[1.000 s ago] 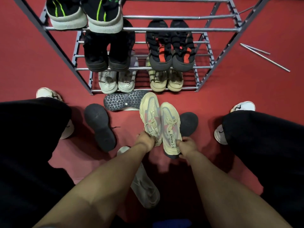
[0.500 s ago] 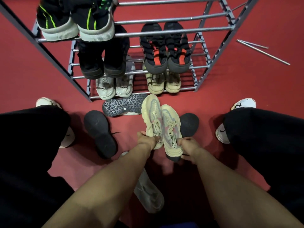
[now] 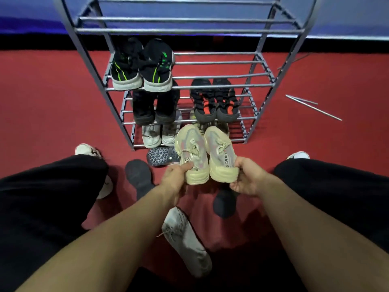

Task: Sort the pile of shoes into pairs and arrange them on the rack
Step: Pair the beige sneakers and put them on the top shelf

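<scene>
The left hand [image 3: 175, 178] is wrapped tight around the heel of one cream shoe [image 3: 192, 154]. The right hand [image 3: 248, 179] grips the heel of the other cream shoe [image 3: 221, 153]. Both shoes are up off the red floor [image 3: 42, 106], side by side, toes pointing at the gray rack [image 3: 189, 30].

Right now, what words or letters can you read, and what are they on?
"ERPA", partly hidden: side strip of the right shoe, in the right hand.
"ZN", rest covered by the left hand: left shoe.
Other shoes: none readable.
</scene>
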A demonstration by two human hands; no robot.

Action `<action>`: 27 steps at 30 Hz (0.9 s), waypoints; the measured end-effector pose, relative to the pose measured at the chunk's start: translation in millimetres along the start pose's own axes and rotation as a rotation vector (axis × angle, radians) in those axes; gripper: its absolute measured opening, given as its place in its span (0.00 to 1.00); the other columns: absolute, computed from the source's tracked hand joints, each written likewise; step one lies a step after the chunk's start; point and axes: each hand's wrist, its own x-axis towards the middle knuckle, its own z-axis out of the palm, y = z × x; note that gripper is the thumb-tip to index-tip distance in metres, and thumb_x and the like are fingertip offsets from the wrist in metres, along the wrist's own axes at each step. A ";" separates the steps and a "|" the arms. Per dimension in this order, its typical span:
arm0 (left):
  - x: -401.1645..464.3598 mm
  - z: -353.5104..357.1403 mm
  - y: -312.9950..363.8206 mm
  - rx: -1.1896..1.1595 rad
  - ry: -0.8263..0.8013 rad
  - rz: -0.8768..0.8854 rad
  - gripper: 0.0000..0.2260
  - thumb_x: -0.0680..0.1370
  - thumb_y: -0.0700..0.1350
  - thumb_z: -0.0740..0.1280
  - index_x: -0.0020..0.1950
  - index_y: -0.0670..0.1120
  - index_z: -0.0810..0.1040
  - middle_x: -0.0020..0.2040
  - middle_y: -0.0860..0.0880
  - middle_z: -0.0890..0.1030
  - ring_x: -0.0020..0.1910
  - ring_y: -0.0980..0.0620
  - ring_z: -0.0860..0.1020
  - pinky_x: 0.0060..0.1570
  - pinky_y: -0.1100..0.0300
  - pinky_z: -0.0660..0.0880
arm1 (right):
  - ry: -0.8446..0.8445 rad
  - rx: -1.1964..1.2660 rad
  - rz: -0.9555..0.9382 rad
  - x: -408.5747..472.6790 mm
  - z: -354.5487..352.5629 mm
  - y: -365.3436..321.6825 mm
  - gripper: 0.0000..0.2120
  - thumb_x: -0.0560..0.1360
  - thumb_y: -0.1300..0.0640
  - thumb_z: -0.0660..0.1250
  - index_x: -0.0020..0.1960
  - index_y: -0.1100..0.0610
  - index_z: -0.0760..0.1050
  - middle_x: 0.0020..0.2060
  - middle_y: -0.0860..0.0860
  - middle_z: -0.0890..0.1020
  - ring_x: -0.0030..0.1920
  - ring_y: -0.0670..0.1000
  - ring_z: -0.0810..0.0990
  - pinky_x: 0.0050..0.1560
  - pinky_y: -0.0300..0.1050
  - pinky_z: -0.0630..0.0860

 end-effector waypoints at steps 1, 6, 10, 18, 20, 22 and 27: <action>-9.0 -0.1 2.0 -0.018 -0.007 0.034 0.08 0.73 0.49 0.71 0.41 0.49 0.74 0.26 0.52 0.74 0.19 0.55 0.67 0.21 0.67 0.61 | -0.003 0.006 -0.026 -6.5 -2.9 1.1 0.10 0.70 0.62 0.57 0.47 0.57 0.75 0.35 0.51 0.76 0.31 0.49 0.73 0.33 0.40 0.69; -40.3 -1.1 11.1 -0.024 -0.017 0.196 0.09 0.76 0.44 0.71 0.52 0.47 0.72 0.27 0.54 0.76 0.21 0.57 0.69 0.25 0.64 0.63 | 0.024 -0.023 -0.153 -26.5 -14.9 -2.8 0.14 0.69 0.66 0.57 0.50 0.55 0.75 0.40 0.53 0.81 0.36 0.52 0.78 0.38 0.45 0.75; -41.2 17.8 40.3 0.006 -0.012 0.275 0.10 0.75 0.43 0.71 0.54 0.46 0.74 0.35 0.50 0.78 0.26 0.56 0.71 0.29 0.61 0.67 | 0.021 0.054 -0.270 -32.8 -16.1 -26.2 0.15 0.68 0.66 0.57 0.49 0.54 0.76 0.39 0.52 0.81 0.36 0.53 0.80 0.39 0.46 0.78; 28.9 79.1 153.2 0.063 -0.019 0.381 0.20 0.74 0.51 0.70 0.55 0.36 0.77 0.36 0.43 0.77 0.19 0.55 0.68 0.20 0.68 0.64 | 0.082 0.116 -0.511 -33.4 2.2 -154.0 0.05 0.76 0.64 0.63 0.43 0.59 0.75 0.34 0.54 0.79 0.34 0.51 0.77 0.37 0.46 0.75; 47.4 90.4 180.5 0.075 -0.022 0.381 0.21 0.72 0.53 0.69 0.55 0.38 0.78 0.39 0.41 0.76 0.21 0.53 0.67 0.22 0.66 0.65 | 0.078 0.059 -0.553 -25.8 8.7 -181.2 0.07 0.78 0.63 0.63 0.41 0.57 0.75 0.30 0.51 0.80 0.33 0.49 0.76 0.36 0.43 0.74; 63.8 101.5 203.0 0.115 -0.002 0.378 0.18 0.72 0.54 0.69 0.51 0.40 0.80 0.41 0.41 0.77 0.25 0.50 0.68 0.26 0.63 0.66 | 0.077 0.023 -0.569 -14.2 13.0 -203.5 0.09 0.78 0.63 0.62 0.41 0.56 0.75 0.25 0.49 0.80 0.32 0.48 0.76 0.32 0.40 0.76; 104.1 117.0 232.8 0.151 0.087 0.354 0.19 0.69 0.54 0.69 0.51 0.40 0.80 0.41 0.44 0.81 0.33 0.47 0.76 0.35 0.57 0.73 | 0.125 -0.018 -0.566 26.0 20.4 -240.8 0.07 0.79 0.64 0.61 0.44 0.59 0.75 0.36 0.53 0.80 0.34 0.49 0.78 0.31 0.42 0.77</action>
